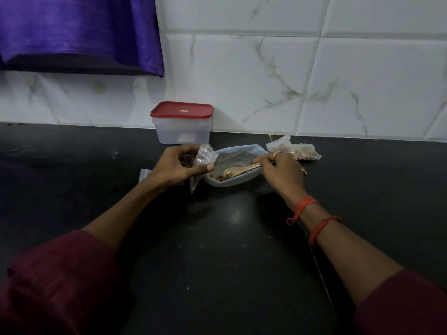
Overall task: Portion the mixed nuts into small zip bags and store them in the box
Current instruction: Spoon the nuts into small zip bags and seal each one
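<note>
left hand (177, 169) pinching zip bag (202, 160), right hand (281, 169) gripping spoon (238, 170)

Black stone counter (229, 238), glossy, faintly speckled, soft glare patch near middle. Thin seam (321, 269) crosses counter right of centre, running toward near edge. Wall (362, 81) along counter's far edge: large white tiles, grey-brown marble veining, grey grout lines. Purple cloth (72, 27) hangs at wall's upper left, dark shadow beneath. Light dim, cool.
</note>
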Motion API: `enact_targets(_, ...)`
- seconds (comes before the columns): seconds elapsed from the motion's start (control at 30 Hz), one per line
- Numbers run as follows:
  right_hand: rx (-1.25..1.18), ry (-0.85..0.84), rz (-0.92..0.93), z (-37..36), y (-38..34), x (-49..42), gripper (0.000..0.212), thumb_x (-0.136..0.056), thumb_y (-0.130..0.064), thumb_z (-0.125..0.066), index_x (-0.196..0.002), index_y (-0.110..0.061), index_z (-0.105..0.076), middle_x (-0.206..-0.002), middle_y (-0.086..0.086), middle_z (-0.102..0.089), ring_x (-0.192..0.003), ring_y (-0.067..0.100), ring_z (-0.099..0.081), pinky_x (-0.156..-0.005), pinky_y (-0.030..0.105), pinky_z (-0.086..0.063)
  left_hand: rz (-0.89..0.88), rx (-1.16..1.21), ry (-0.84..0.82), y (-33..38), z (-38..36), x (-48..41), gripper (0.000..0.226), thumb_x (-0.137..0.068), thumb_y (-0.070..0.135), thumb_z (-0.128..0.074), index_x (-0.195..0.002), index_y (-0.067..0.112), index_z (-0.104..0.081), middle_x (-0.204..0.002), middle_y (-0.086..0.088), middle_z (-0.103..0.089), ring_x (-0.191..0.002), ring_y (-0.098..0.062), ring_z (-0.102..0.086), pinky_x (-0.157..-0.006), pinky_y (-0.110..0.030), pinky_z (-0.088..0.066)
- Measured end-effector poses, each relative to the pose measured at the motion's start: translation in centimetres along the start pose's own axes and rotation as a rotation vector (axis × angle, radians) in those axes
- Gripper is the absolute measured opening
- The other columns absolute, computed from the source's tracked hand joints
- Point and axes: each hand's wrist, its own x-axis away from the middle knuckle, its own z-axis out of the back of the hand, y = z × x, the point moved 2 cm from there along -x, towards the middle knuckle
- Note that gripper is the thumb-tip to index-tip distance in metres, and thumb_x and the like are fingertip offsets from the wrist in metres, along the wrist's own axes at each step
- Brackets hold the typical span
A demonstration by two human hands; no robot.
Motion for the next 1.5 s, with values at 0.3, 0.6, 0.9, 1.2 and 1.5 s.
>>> enact_targets(0.3, -0.426, 0.101, 0.093, 1.2, -1.7, 0.7, 0.030, -0.100, -0.013, -0.053, -0.098, -0.034, -0.074, -0.072, -0.010, -0.067, -0.066, 0.003, -0.058, -0.063, 0.021, -0.045, -0.026, -0.011, -0.008, 0.0, -0.2, 0.1, 0.048, -0.070, 0.035, -0.079, -0.115, 0.033, -0.061, -0.107, 0.017, -0.067, -0.097, 0.000, -0.066, -0.075, -0.012, -0.053)
enact_targets(0.6, -0.363, 0.092, 0.208, 0.5, -2.2, 1.1, 0.029, -0.100, -0.015, -0.056, -0.106, -0.038, -0.072, -0.076, -0.013, -0.072, -0.071, 0.008, -0.068, -0.069, 0.034, -0.058, -0.013, -0.007, 0.013, -0.3, 0.0, -0.2, 0.060, -0.067, 0.041, -0.078, -0.122, 0.025, -0.062, -0.111, 0.012, -0.068, -0.102, -0.006, -0.065, -0.080, -0.018, -0.054)
enact_targets(0.9, 0.017, -0.059, 0.137, 0.1, -0.6, 0.5, 0.024, -0.090, -0.035, -0.049, -0.081, -0.052, -0.063, -0.073, -0.026, -0.070, -0.091, 0.007, -0.066, -0.103, 0.054, -0.042, -0.074, -0.028, 0.097, 0.9, -0.2, -0.1, 0.044, -0.073, 0.032, -0.082, -0.112, 0.034, -0.062, -0.105, 0.017, -0.067, -0.097, -0.002, -0.066, -0.075, -0.013, -0.053)
enact_targets(1.2, 0.208, -0.017, 0.384, -0.3, -1.5, 1.1, 0.034, -0.094, -0.059, -0.047, -0.116, -0.044, -0.069, -0.115, -0.007, -0.057, -0.114, 0.017, -0.054, -0.106, 0.046, -0.036, -0.222, -0.056, 0.174, 2.1, -2.0, 0.8, 0.058, -0.071, 0.041, -0.084, -0.121, 0.017, -0.067, -0.107, 0.007, -0.071, -0.098, -0.008, -0.067, -0.082, -0.027, -0.058)
enact_targets(1.5, -0.348, -0.097, 0.302, -1.3, -3.6, 2.7, 0.019, -0.096, -0.026, -0.067, -0.113, -0.019, -0.068, -0.081, -0.004, -0.077, -0.079, 0.004, -0.072, -0.075, 0.020, -0.054, -0.230, -0.152, 0.179, 2.1, -3.0, 1.1, 0.072, -0.063, 0.058, -0.084, -0.123, 0.026, -0.059, -0.111, 0.016, -0.062, -0.101, 0.001, -0.060, -0.081, -0.014, -0.051)
